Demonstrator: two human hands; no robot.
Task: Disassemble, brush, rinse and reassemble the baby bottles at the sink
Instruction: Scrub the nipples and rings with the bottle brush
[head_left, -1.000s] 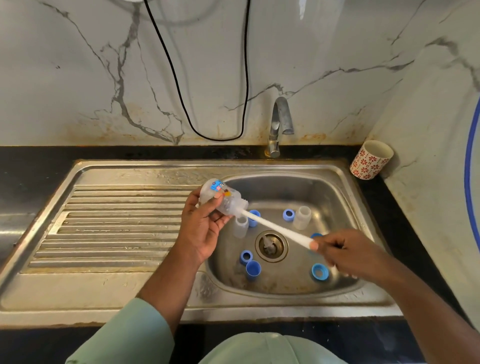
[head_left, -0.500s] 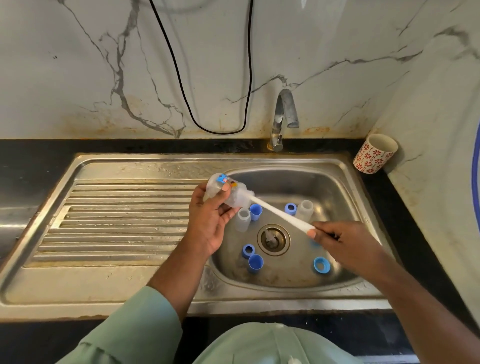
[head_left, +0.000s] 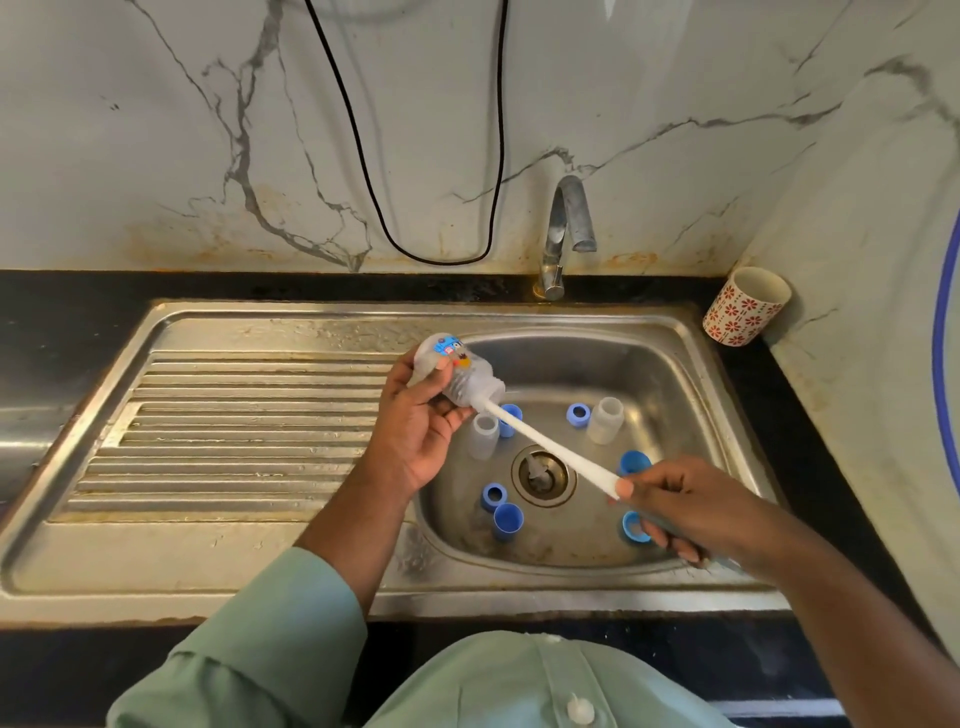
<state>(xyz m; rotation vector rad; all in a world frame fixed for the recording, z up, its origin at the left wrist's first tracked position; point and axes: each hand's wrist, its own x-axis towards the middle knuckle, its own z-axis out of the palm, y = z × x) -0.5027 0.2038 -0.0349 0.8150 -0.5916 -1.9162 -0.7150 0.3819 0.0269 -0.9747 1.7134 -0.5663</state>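
Observation:
My left hand (head_left: 418, 426) grips a small clear baby bottle (head_left: 457, 371) with a coloured print, tilted above the left rim of the sink basin (head_left: 670, 374). A white bottle brush (head_left: 550, 449) has its head inside the bottle's mouth; my right hand (head_left: 680, 501) holds the handle's end over the basin's right side. In the basin stand two more clear bottles, one (head_left: 484, 435) just under the brush and one (head_left: 605, 420) further right. Several blue caps and rings (head_left: 506, 519) lie around the drain (head_left: 543, 477).
A steel drainboard (head_left: 234, 431) lies left of the basin. The tap (head_left: 566, 228) stands behind it with no water running. A flowered cup (head_left: 745, 305) sits on the black counter at the back right. A black cable (head_left: 363, 156) hangs on the marble wall.
Both hands with bottle and brush hold nearly the same pose; the brush sits about as deep in the bottle. The camera has shifted slightly, so the scene sits a little higher in view.

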